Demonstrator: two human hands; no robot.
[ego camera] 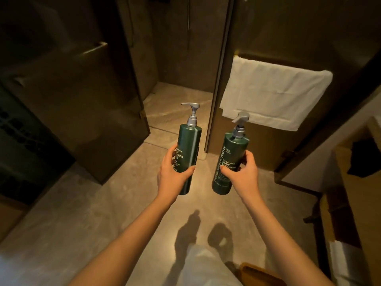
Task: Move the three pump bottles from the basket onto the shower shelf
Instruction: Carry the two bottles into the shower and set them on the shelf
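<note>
I hold two dark green pump bottles with grey pumps upright in front of me, above the floor. My left hand (175, 169) grips the left pump bottle (190, 139) around its lower half. My right hand (242, 172) grips the right pump bottle (232, 149) around its middle, its white "Body Cleanser" label facing me. A brown curved edge at the bottom, possibly the basket (259, 272), is only partly in view. A third bottle and the shower shelf are not visible.
The open shower stall (181, 65) lies straight ahead, with its glass door (82, 96) swung open on the left. A white towel (274, 93) hangs on a rail to the right. A wooden counter (358, 182) runs along the right side.
</note>
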